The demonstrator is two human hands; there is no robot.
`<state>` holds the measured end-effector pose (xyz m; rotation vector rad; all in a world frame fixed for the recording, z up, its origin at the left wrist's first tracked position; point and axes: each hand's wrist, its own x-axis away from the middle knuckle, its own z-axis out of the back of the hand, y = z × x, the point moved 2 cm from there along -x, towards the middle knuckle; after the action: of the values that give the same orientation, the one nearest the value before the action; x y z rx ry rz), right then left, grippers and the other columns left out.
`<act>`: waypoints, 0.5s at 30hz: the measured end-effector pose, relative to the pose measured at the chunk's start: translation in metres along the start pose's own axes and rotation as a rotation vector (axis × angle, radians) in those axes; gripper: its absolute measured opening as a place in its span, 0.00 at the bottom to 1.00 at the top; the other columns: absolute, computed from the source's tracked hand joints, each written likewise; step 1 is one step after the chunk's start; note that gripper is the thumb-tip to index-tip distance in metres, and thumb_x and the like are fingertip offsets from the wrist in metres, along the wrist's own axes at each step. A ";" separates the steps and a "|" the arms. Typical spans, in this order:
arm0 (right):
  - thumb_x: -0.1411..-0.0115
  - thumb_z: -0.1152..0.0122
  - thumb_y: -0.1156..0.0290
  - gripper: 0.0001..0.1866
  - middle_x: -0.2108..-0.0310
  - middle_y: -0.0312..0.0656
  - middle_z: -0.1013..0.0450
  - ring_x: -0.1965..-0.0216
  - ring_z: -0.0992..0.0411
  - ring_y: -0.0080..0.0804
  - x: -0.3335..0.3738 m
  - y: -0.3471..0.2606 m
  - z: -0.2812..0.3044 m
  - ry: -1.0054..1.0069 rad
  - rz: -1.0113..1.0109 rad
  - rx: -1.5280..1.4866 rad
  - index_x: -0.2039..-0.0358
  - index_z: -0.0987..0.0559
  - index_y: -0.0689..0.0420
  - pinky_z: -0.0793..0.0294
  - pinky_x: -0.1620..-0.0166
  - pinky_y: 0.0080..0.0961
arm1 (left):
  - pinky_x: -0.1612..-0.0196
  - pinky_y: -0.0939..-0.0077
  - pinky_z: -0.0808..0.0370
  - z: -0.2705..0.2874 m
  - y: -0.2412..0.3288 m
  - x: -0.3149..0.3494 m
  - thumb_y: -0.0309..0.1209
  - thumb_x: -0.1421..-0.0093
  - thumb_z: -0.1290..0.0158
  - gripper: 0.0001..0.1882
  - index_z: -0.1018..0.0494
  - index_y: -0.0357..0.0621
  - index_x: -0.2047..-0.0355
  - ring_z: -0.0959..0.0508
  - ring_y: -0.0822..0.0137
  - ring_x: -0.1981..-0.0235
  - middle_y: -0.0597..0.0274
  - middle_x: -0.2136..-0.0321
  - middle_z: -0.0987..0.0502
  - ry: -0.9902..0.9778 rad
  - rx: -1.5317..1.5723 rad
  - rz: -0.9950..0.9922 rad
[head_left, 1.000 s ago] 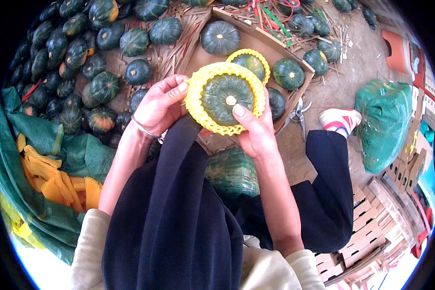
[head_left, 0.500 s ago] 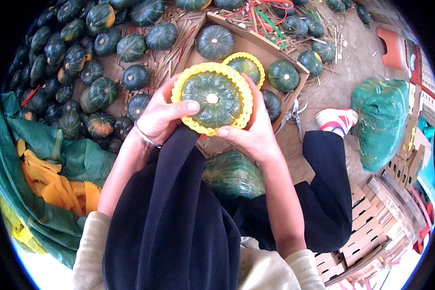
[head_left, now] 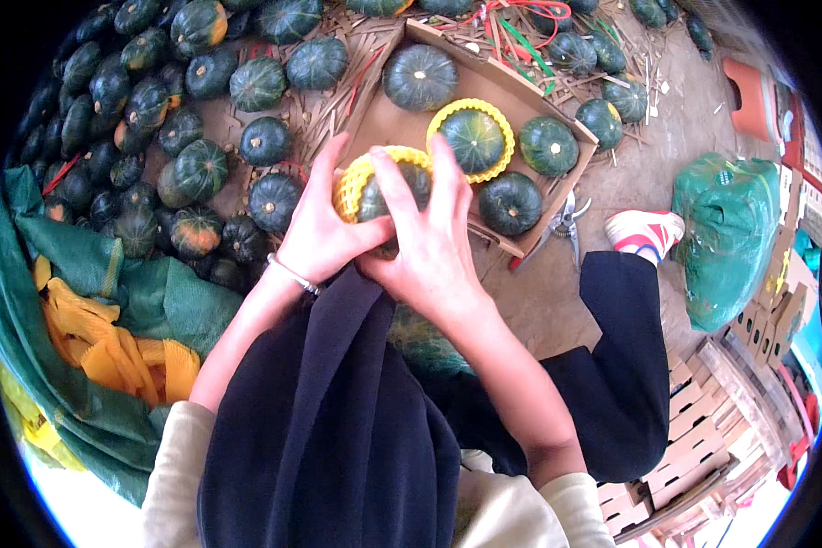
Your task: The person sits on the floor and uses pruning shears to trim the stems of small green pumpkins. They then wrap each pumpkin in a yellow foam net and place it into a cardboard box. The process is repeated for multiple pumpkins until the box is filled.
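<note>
A dark green pumpkin (head_left: 413, 184) in a yellow foam net sleeve (head_left: 351, 194) is between my hands at the near-left part of a shallow cardboard box (head_left: 374, 120). My left hand (head_left: 331, 224) is curved round its left side. My right hand (head_left: 429, 247) spreads its fingers over the front and right side, hiding much of the pumpkin. Both thumbs come together at the near edge. Beside it in the box sits another pumpkin (head_left: 473, 141) in a yellow net. Bare pumpkins (head_left: 420, 78) lie at the far corner, the right (head_left: 548, 146) and the near right (head_left: 510, 204).
A large heap of pumpkins (head_left: 146, 105) fills the far left. Pruning shears (head_left: 564, 226) lie by the box's right edge. Orange foam nets (head_left: 110, 342) lie on a green sack (head_left: 169, 297). At right are a green wrapped bundle (head_left: 726, 237) and stacked cartons (head_left: 694, 438).
The netted pumpkin has moved away from my body and down to the box. My fingers have shifted over it, and the box's other netted pumpkin is now in full view.
</note>
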<state>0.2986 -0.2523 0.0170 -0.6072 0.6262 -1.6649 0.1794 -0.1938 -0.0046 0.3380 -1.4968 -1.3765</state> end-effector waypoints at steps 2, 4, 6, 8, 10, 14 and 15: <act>0.70 0.27 0.67 0.45 0.46 0.53 0.46 0.48 0.45 0.63 -0.005 0.005 -0.001 -0.067 0.021 0.086 0.45 0.34 0.43 0.36 0.49 0.55 | 0.45 0.70 0.35 -0.001 0.003 -0.002 0.22 0.59 0.39 0.50 0.53 0.41 0.37 0.32 0.63 0.48 0.49 0.49 0.34 -0.022 -0.068 0.032; 0.69 0.28 0.66 0.44 0.46 0.54 0.46 0.49 0.44 0.62 -0.015 0.008 0.007 -0.145 -0.003 0.035 0.46 0.33 0.44 0.35 0.48 0.53 | 0.45 0.69 0.35 0.005 -0.002 0.000 0.22 0.57 0.41 0.48 0.54 0.42 0.37 0.32 0.62 0.48 0.49 0.49 0.34 -0.095 0.190 0.063; 0.68 0.30 0.64 0.41 0.48 0.54 0.43 0.48 0.42 0.57 -0.026 0.027 0.009 -0.177 -0.029 -0.132 0.48 0.33 0.47 0.35 0.46 0.47 | 0.45 0.66 0.34 0.014 -0.017 -0.003 0.21 0.51 0.49 0.43 0.55 0.42 0.36 0.31 0.59 0.48 0.48 0.49 0.33 -0.140 0.552 0.115; 0.68 0.30 0.62 0.41 0.50 0.53 0.41 0.47 0.42 0.55 -0.041 0.042 0.006 -0.114 -0.057 -0.215 0.48 0.34 0.50 0.38 0.44 0.46 | 0.45 0.66 0.33 0.031 -0.032 -0.020 0.21 0.49 0.52 0.34 0.46 0.39 0.40 0.30 0.59 0.49 0.50 0.50 0.32 -0.063 0.452 0.062; 0.67 0.28 0.62 0.42 0.51 0.50 0.39 0.45 0.40 0.47 -0.059 0.053 -0.007 -0.104 0.066 -0.229 0.47 0.34 0.55 0.40 0.42 0.37 | 0.46 0.67 0.33 0.038 -0.073 -0.050 0.23 0.46 0.54 0.27 0.40 0.36 0.45 0.29 0.61 0.50 0.52 0.51 0.31 0.035 -0.056 -0.130; 0.65 0.29 0.63 0.40 0.49 0.52 0.41 0.48 0.41 0.54 -0.069 0.059 -0.023 -0.265 -0.120 -0.015 0.47 0.33 0.50 0.37 0.44 0.41 | 0.53 0.65 0.29 0.022 -0.095 -0.073 0.26 0.48 0.51 0.20 0.33 0.35 0.53 0.26 0.48 0.57 0.43 0.60 0.27 0.102 -0.587 -0.251; 0.65 0.29 0.64 0.39 0.49 0.52 0.43 0.49 0.41 0.57 -0.069 0.057 -0.027 -0.256 -0.198 0.145 0.48 0.33 0.46 0.32 0.48 0.43 | 0.55 0.64 0.29 0.024 -0.095 -0.071 0.26 0.48 0.51 0.18 0.31 0.36 0.56 0.26 0.45 0.58 0.42 0.62 0.26 0.097 -0.571 -0.252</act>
<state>0.3313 -0.1908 -0.0455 -0.7804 0.2643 -1.7620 0.1515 -0.1549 -0.1161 0.2279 -0.9471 -1.8875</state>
